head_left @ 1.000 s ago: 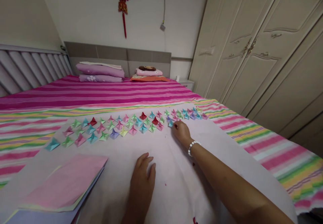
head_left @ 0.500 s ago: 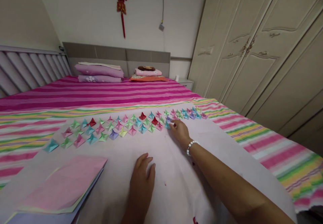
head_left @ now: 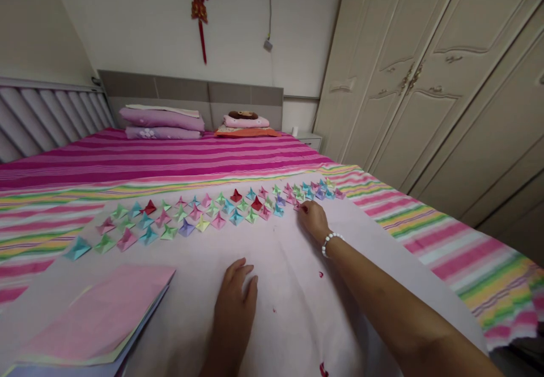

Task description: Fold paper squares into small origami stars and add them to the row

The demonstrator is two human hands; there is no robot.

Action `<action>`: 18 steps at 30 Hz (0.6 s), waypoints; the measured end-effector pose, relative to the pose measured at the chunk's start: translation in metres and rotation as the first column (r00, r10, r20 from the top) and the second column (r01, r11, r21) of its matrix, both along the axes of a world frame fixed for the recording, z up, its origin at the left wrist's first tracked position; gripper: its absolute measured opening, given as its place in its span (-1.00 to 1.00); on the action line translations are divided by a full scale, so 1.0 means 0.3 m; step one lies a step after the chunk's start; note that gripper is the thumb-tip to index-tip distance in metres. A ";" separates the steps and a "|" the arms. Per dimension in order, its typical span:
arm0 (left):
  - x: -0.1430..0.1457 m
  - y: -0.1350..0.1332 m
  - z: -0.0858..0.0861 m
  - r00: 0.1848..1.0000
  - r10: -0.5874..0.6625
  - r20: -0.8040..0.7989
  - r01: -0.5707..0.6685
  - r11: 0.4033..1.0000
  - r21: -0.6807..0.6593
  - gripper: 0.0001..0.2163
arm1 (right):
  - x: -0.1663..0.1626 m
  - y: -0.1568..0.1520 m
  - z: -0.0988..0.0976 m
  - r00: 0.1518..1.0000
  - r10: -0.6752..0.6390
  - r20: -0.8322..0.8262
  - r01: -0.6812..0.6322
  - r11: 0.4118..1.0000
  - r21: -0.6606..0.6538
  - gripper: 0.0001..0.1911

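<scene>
Rows of small folded paper boats in several colours lie across a white sheet [head_left: 204, 286]. My right hand [head_left: 313, 219], with a white bead bracelet [head_left: 330, 243] at the wrist, reaches to the right part of the rows. Its fingertips are closed on a pink paper boat [head_left: 296, 204] in the front row. Just left of it sits a blue paper boat [head_left: 278, 211]. My left hand [head_left: 237, 303] rests on the sheet nearer to me, fingers apart, holding nothing. A large teal paper boat [head_left: 78, 248] marks the left end of the rows.
A stack of coloured paper [head_left: 106, 314] lies at the front left, pink on top. Small red marks or scraps [head_left: 323, 369] show on the sheet. Beneath it is a striped bedspread [head_left: 429, 224]. Folded bedding [head_left: 164, 123] is by the headboard; a wardrobe [head_left: 408, 82] stands right.
My right hand has moved slightly right, from beside the blue boat to the pink boat. My left hand stays in place. The view has shifted a little.
</scene>
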State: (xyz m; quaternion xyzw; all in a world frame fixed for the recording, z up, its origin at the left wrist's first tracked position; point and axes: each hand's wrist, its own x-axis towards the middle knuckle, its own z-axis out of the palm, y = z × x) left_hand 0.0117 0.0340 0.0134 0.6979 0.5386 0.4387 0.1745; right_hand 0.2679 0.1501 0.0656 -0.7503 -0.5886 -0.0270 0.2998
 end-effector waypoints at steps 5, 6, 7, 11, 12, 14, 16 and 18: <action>-0.001 0.000 -0.005 1.000 0.002 0.009 -0.002 1.000 -0.005 -0.74 | -0.002 0.013 0.007 1.000 -0.015 -0.008 0.015 1.000 -0.024 -0.82; -0.001 0.000 -0.005 1.000 0.002 0.010 -0.001 1.000 -0.004 -0.74 | -0.003 0.013 0.009 1.000 -0.018 -0.005 0.018 0.999 -0.029 -0.82; -0.001 0.000 -0.005 1.000 0.000 0.010 0.000 1.000 -0.001 -0.74 | -0.004 0.011 0.011 1.000 -0.021 0.001 0.021 0.999 -0.034 -0.82; 0.000 0.003 -0.004 1.000 0.000 0.014 0.000 1.000 0.004 -0.75 | -0.005 0.002 0.018 0.999 -0.029 0.027 0.030 0.999 -0.043 -0.85; 0.000 0.004 -0.004 1.000 0.000 0.019 0.000 1.000 0.004 -0.76 | -0.004 0.000 0.020 0.999 -0.029 0.030 0.031 0.999 -0.044 -0.85; 0.000 0.003 -0.004 1.000 -0.001 0.029 0.001 1.000 0.004 -0.76 | 0.000 0.000 0.023 0.999 -0.026 0.033 0.028 0.998 -0.050 -0.84; 0.000 0.001 -0.003 0.999 -0.001 0.034 0.001 1.000 0.005 -0.76 | 0.003 0.003 0.025 0.999 -0.014 0.031 0.016 0.998 -0.060 -0.83; 0.000 0.000 -0.003 0.999 -0.002 0.037 0.002 1.000 0.003 -0.76 | 0.004 0.007 0.027 1.000 -0.002 0.024 0.004 0.998 -0.067 -0.84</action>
